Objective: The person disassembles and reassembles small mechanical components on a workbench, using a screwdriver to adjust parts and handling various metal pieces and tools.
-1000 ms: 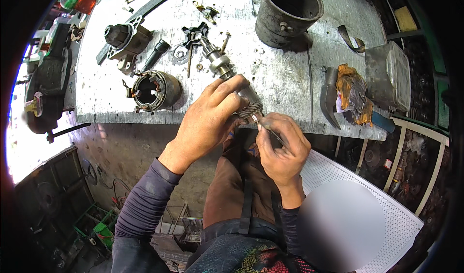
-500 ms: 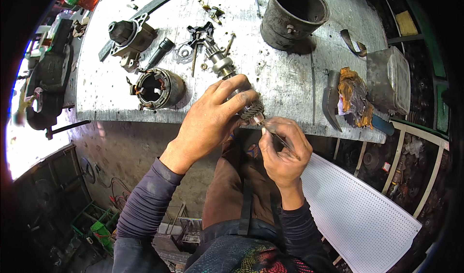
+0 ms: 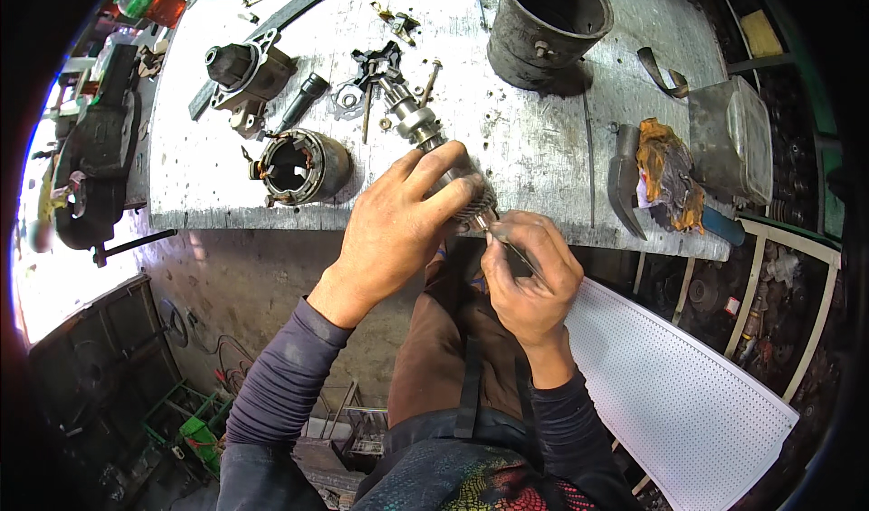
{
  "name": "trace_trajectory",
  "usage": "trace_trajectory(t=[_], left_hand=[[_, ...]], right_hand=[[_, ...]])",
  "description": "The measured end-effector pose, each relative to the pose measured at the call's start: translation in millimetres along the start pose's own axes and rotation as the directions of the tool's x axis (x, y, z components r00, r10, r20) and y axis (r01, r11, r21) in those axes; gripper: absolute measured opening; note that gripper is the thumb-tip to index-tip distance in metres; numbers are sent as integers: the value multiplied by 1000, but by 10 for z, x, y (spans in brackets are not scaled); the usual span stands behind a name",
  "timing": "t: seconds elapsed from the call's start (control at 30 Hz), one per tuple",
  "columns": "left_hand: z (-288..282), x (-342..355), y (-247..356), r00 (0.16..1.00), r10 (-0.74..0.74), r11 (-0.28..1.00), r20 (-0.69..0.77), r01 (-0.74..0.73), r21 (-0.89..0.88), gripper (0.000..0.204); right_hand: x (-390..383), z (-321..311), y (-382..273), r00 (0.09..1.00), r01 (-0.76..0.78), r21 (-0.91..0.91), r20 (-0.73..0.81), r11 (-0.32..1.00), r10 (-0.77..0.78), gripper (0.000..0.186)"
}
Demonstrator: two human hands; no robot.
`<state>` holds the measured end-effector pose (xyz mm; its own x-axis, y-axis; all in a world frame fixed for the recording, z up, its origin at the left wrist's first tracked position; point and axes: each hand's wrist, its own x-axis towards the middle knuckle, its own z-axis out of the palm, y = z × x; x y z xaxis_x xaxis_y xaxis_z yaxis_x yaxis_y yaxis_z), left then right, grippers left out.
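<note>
Wrapping snugly round the long, shiny metal armature, the left hand holds it over the scratched table. The right hand pinches a thin, dark stick at its lower end. Both grips match half a second ago.

A stained orange rag partly covers a hammer on a workbench, beside a grimy box. Below, a white perforated panel slants.

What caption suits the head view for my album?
At the bench, left hand grips a metal shaft; right hand holds a thin rod near its end.
</note>
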<state>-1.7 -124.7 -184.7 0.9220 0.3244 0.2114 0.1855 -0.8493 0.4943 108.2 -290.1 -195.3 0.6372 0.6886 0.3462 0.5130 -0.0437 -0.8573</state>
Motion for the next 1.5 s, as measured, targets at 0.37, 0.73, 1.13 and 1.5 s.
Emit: trace_trajectory(t=[0.37, 0.73, 1.13, 1.5], left_hand=[[10, -69, 6, 999, -48, 997, -18, 46, -65, 56], [-6, -123, 25, 996, -88, 994, -13, 87, -63, 54], [24, -183, -16, 993, -106, 990, -59, 100, -101, 48], [15, -215, -7, 989, -122, 991, -84, 117, -68, 46]], right_hand=[[-26, -13, 2, 999, -45, 75, -27, 996, 47, 20], [-28, 45, -16, 998, -65, 68, -21, 996, 66, 20], [-75, 17, -41, 995, -100, 103, -7, 990, 101, 21], [-36, 80, -89, 1000, -24, 45, -11, 999, 24, 19]])
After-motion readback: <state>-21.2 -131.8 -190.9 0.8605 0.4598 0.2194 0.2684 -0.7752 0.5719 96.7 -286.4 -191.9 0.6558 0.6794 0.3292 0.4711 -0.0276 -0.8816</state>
